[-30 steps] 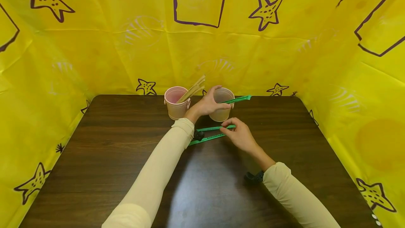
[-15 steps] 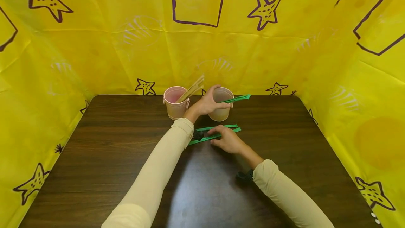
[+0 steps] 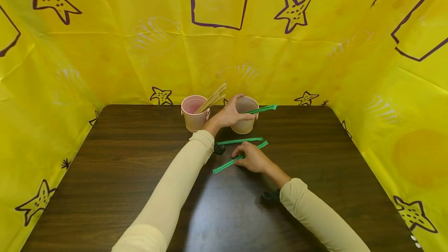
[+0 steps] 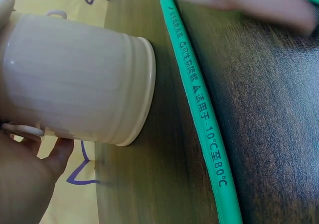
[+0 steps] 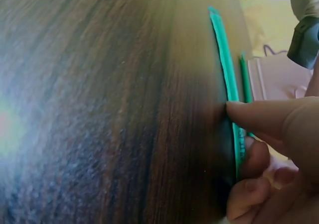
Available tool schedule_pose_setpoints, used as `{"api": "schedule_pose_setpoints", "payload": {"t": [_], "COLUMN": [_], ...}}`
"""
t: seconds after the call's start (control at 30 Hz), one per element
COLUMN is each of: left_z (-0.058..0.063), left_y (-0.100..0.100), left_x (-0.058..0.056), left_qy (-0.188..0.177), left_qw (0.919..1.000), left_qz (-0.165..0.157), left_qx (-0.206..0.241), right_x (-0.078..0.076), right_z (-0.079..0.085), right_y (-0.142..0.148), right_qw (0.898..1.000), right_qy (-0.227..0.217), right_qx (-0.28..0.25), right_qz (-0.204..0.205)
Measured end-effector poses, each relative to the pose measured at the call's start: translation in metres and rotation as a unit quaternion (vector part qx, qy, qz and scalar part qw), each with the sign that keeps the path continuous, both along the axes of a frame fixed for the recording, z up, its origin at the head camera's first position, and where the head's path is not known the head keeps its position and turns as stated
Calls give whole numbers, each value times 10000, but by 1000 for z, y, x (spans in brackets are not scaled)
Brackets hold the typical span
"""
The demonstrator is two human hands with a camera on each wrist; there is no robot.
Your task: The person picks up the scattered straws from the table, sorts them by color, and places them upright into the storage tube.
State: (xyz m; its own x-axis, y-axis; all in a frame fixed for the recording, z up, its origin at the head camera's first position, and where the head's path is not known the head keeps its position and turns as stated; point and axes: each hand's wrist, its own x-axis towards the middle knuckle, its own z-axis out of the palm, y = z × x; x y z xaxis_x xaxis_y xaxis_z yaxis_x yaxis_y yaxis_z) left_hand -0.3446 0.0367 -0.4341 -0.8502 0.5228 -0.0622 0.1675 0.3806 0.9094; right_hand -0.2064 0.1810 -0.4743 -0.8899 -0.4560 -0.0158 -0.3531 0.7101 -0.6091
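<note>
My left hand (image 3: 229,115) holds the rim of the right-hand small bucket (image 3: 242,126), thumb in front and fingers behind. A green paper-wrapped straw (image 3: 267,108) leans out of that bucket past its right rim. My right hand (image 3: 253,158) pinches a second green wrapped straw (image 3: 224,166) near its middle, close over the table. In the right wrist view, thumb and fingers meet on this straw (image 5: 224,55). Another green wrapped straw (image 3: 241,141) lies on the table in front of the bucket; its printed side (image 4: 202,109) shows in the left wrist view.
A pink-lined bucket (image 3: 195,121) stands left of the held one, with several tan wrapped straws (image 3: 214,99) leaning out to the right. The dark wooden table (image 3: 122,174) ends at a yellow patterned curtain (image 3: 133,65). Both wrists carry dark cameras.
My right hand has moved left and toward me and taken hold of the nearer green straw, which now sits turned and closer to me. The left hand stays on the bucket.
</note>
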Motion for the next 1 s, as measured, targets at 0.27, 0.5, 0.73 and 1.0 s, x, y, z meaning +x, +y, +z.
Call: {"api": "schedule_pose_setpoints", "payload": {"t": [0.27,0.5,0.73,1.0], "left_z": [-1,0,1,-1], "left_y": [-3,-3,-2,-2], "left_x": [-2,0,2,1], "left_qy": [-38,-72,-38,-80], "left_qw": [10000,10000,10000,10000], "left_qz": [4,-40,-15,-36], "left_qx": [27,25,-10,-2], "right_x": [3,7,10,9], "right_z": [2,1,2,19], "right_y": [0,1,8,24], "right_qw": [9994,9984,9979,9991], "right_qy": [182,346,357,-51], "right_qx": [206,364,511,27], "right_qz": [194,271,201,411]}}
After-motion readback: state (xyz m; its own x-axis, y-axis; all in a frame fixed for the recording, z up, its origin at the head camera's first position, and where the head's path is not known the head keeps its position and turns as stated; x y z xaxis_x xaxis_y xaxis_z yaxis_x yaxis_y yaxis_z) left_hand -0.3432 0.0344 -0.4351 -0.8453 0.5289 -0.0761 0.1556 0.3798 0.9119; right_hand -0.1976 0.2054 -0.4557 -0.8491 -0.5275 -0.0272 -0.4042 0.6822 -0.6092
